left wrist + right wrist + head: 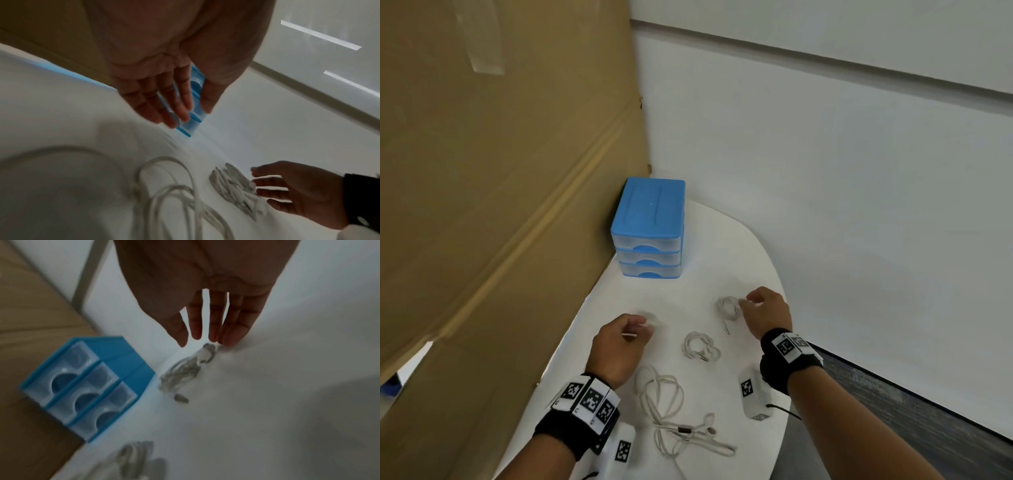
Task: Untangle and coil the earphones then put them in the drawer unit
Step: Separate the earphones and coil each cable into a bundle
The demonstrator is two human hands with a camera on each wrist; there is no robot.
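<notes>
Three white earphones lie on the white table. A small coiled set sits farthest back, and my right hand hovers at its right edge with straight fingers touching or just above it. A second coiled set lies in the middle. A loose, tangled set sprawls nearest me. My left hand floats empty left of the coils, its fingers relaxed. The blue drawer unit stands at the back with its three clear drawers closed.
A tall cardboard sheet walls off the left side, right behind the drawer unit. A white wall runs along the back and right. The table's curved edge drops off just right of my right wrist.
</notes>
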